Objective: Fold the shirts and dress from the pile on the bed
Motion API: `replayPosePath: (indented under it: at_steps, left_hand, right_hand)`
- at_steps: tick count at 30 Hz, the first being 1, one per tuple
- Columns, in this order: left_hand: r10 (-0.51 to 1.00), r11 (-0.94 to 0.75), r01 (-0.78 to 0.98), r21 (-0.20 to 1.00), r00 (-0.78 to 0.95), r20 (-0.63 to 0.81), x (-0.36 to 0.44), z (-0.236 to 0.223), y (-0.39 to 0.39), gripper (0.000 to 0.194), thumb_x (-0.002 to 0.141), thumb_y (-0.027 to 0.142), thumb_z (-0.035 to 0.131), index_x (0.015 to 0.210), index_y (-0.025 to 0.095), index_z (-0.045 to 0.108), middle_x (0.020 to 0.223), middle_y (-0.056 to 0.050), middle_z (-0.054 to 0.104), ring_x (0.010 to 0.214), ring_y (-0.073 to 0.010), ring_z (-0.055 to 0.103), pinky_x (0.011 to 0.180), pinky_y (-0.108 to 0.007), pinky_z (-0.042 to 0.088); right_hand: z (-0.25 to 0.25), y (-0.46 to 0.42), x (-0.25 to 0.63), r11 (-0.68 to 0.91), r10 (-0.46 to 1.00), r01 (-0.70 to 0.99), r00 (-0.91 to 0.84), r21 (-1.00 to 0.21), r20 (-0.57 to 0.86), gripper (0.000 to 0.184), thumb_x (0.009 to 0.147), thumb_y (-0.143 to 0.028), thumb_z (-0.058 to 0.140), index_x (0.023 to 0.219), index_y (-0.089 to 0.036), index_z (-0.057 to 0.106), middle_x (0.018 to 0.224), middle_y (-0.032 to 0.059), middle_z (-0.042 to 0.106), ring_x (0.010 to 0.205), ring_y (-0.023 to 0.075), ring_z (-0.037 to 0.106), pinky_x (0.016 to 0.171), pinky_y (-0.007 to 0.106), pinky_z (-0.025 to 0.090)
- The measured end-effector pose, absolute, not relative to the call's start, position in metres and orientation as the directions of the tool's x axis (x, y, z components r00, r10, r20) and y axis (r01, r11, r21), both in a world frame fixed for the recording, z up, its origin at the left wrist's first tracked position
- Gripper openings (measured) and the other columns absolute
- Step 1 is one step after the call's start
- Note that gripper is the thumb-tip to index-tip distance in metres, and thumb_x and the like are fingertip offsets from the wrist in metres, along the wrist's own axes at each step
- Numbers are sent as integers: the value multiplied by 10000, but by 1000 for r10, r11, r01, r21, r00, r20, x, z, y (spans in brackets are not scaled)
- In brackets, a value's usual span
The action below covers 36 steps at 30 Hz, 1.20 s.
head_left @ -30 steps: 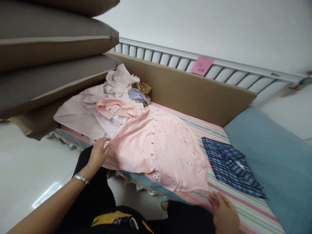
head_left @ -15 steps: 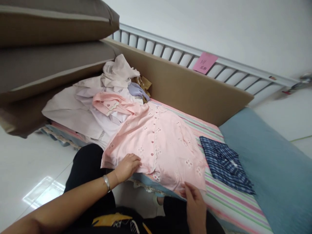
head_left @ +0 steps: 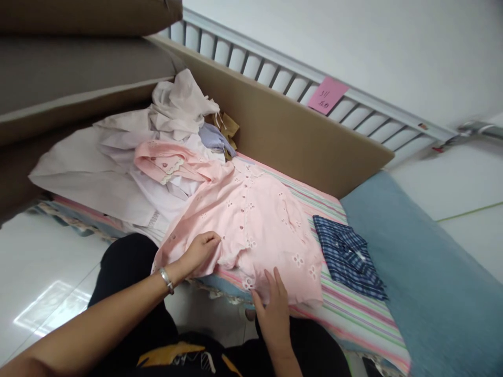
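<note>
A pink buttoned blouse (head_left: 271,220) with cut-out flowers and scalloped trim lies spread over a striped sheet (head_left: 361,309). One sleeve, with a scalloped cuff, is folded back at the upper left. My left hand (head_left: 202,251), with a silver bangle at the wrist, pinches the blouse near its lower button edge and bunches the cloth there. My right hand (head_left: 273,309) rests at the lower hem, its fingers stretched out and apart over the fabric. A folded dark blue plaid garment (head_left: 349,256) lies to the right of the blouse.
White and pale garments (head_left: 106,162) are heaped at the left, with a blue striped one (head_left: 216,139) behind. Stacked brown cushions (head_left: 78,73) stand at the upper left. A tan board (head_left: 283,125) leans on a white railing bearing a pink note (head_left: 327,95). Blue bedding (head_left: 424,262) covers the right.
My left hand has lifted and gathered the blouse's front edge. The right hand has moved left along the hem from the corner and spread its fingers. The view has shifted slightly.
</note>
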State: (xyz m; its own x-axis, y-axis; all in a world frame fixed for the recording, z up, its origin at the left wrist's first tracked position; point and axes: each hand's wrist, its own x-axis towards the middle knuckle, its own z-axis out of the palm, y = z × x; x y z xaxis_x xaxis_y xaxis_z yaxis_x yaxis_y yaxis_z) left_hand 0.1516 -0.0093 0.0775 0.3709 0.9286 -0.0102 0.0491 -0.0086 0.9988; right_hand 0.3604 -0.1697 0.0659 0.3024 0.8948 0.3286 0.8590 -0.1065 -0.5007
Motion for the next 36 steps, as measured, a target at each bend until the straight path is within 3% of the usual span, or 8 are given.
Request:
replayPosePath:
  at_steps: [3, 6, 12, 16, 19, 22, 28, 36]
  left_hand:
    - [929, -58, 80, 995, 370, 25, 158, 87, 9, 206, 788, 329, 492, 666, 169, 537, 656, 8, 533, 660, -145, 484, 627, -244, 396]
    - [943, -73, 162, 984, 333, 15, 163, 89, 25, 181, 737, 296, 497, 603, 175, 507, 616, 17, 509, 627, -137, 459, 600, -244, 386]
    - [965, -53, 274, 960, 261, -21, 159, 85, 29, 105, 717, 231, 503, 654, 165, 556, 636, 5, 557, 609, -143, 480, 585, -258, 390]
    - [932, -357, 345, 868, 192, 308, 151, 95, -2, 236, 788, 143, 434, 969, 151, 586, 987, -92, 621, 931, -204, 552, 867, -348, 425]
    - [685, -705, 287, 648, 511, 519, 154, 97, -45, 308, 824, 111, 406, 1072, 181, 574, 1057, -98, 615, 1010, -211, 535, 914, -363, 415]
    - [417, -840, 165, 517, 806, 419, 165, 86, -85, 392, 846, 116, 409, 1205, 225, 523, 1151, -87, 601, 1034, -209, 536, 906, -355, 418]
    - [561, -806, 441, 396, 782, 272, 184, 59, -81, 630, 768, 163, 576, 1362, 169, 366, 1396, -142, 417, 1244, -313, 382, 1018, -483, 289]
    - [730, -512, 440, 737, 675, 104, 201, 71, -32, 150, 803, 162, 502, 813, 154, 652, 936, -104, 605, 945, -248, 508, 913, -420, 344]
  right_hand:
    - [53, -169, 363, -90, 934, 908, 219, -409, 282, 530, 807, -344, 545, 1314, -223, 448, 1471, 109, 320, 1338, 296, 302, 1064, 525, 304]
    - [50, -159, 372, -106, 957, 909, 204, -403, 207, 430, 791, -282, 529, 1219, -248, 548, 1394, 83, 440, 1262, 282, 403, 1023, 498, 356]
    - [63, -128, 400, -135, 962, 828, 241, -544, 127, 220, 771, -318, 509, 859, -234, 692, 1103, 84, 621, 1052, 254, 528, 956, 427, 397]
    - [70, -109, 412, -254, 940, 675, 340, -693, -13, 236, 715, -367, 504, 758, -197, 661, 944, 97, 645, 949, 248, 564, 894, 379, 419]
    - [73, -99, 421, -313, 931, 618, 348, -721, -105, 305, 727, -437, 461, 711, -186, 633, 789, 69, 662, 784, 227, 591, 755, 347, 449]
    - [75, -91, 428, -343, 927, 584, 336, -735, -166, 334, 735, -449, 437, 713, -173, 625, 739, 43, 671, 731, 203, 589, 702, 308, 437]
    - [72, -80, 435, -410, 904, 590, 365, -696, -223, 307, 745, -425, 451, 635, -179, 597, 651, 23, 642, 685, 175, 550, 652, 273, 391]
    - [79, -66, 437, -365, 924, 591, 328, -720, -199, 237, 698, -328, 516, 509, -188, 543, 568, 26, 610, 616, 161, 527, 653, 280, 400]
